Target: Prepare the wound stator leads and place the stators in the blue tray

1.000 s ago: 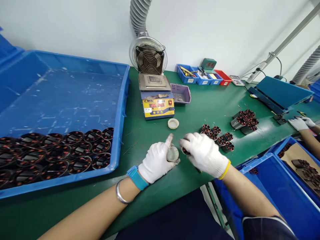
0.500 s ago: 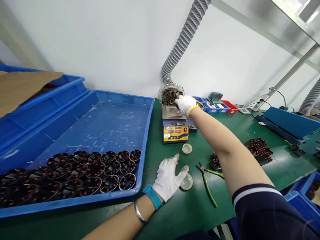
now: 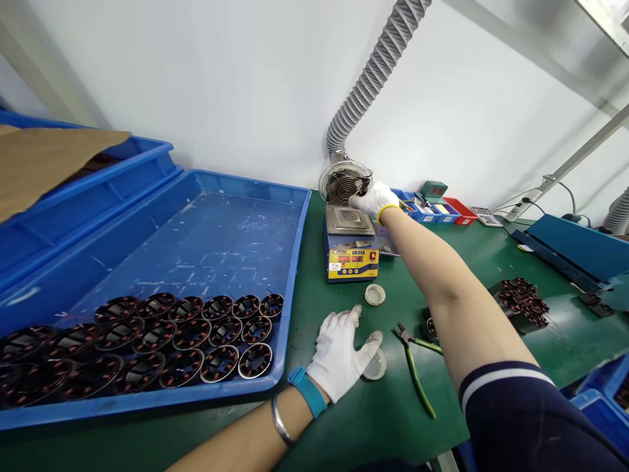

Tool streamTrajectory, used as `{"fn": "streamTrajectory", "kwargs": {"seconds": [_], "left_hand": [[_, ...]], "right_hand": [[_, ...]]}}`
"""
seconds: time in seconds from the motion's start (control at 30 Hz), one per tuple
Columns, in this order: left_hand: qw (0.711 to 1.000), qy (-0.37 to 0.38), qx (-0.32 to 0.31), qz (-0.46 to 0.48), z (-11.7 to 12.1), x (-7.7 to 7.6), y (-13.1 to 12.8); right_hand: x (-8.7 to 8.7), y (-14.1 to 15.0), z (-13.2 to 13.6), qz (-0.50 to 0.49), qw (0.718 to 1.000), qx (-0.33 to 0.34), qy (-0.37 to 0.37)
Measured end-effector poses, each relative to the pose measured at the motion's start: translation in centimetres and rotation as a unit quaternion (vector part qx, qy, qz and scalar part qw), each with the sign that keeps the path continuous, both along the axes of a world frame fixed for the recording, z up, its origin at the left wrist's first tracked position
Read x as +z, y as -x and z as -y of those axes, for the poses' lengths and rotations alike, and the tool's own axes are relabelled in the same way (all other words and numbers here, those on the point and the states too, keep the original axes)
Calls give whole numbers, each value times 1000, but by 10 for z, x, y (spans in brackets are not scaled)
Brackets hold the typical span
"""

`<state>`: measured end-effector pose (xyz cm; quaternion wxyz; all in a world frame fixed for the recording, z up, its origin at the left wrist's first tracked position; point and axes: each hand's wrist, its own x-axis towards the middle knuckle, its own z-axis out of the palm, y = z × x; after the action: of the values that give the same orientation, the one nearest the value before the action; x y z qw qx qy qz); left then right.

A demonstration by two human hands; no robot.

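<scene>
My left hand [image 3: 340, 354], in a white glove, rests low over the green bench with thumb and fingers apart and nothing in it. Its thumb reaches over a small round dish [image 3: 376, 368]; a second pale dish [image 3: 375, 295] sits just beyond. My right hand [image 3: 376, 199], also gloved, is stretched forward over the back edge of a blue and yellow solder pot [image 3: 352, 263] with a lit red display. Its fingers are pinched on a small dark part [image 3: 361, 193], mostly hidden, in front of a round fan grille [image 3: 343, 190]. Green-handled cutters [image 3: 417, 380] lie right of my left hand.
A large blue tray [image 3: 236, 223] on the left holds rows of black ring-shaped parts with copper windings [image 3: 255, 360]. A grey flexible duct [image 3: 373, 72] comes down behind the pot. Small bins [image 3: 459, 211], a heap of dark wound parts [image 3: 523, 303] and a blue stand [image 3: 580, 249] are to the right.
The view has shifted slightly, so most things appear a little further right. My right hand has turned slightly over the pot; the dark part shows above its fingers. My left hand stays open.
</scene>
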<state>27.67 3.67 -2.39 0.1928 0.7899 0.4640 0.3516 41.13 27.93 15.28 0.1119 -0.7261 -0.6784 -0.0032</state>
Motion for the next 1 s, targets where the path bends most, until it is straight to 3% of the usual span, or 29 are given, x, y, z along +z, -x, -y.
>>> {"fn": "streamTrajectory", "kwargs": {"seconds": [0.13,0.23,0.3,0.4,0.53,0.67,0.8,0.9,1.0], "left_hand": [[1000,9,3,-3,0,0,0],[1000,9,5,-9,-1,0,0],[1000,6,-1,-18,-1,0,1],[999,12,-15,-29,-1,-1,2],[998,35,-24,-50,-4,-3,3],[995,70,-29,-68,-6,-2,2],[993,89,-28,-79,-5,0,2],[991,100,-27,-87,-4,-2,4],[989,108,-26,-97,-3,-6,7]], "right_hand": [[-9,8,3,-31,999,4,-29],[3,-1,10,-51,997,5,-51],[13,-17,22,-122,991,15,-59],[18,-54,58,-269,960,29,-68],[1,-125,136,-362,928,32,-84],[-24,-191,212,-217,970,-110,-23],[-51,-229,251,-116,967,-224,41],[-71,-240,263,-70,961,-245,108],[-84,-244,272,-53,960,-217,171]]}}
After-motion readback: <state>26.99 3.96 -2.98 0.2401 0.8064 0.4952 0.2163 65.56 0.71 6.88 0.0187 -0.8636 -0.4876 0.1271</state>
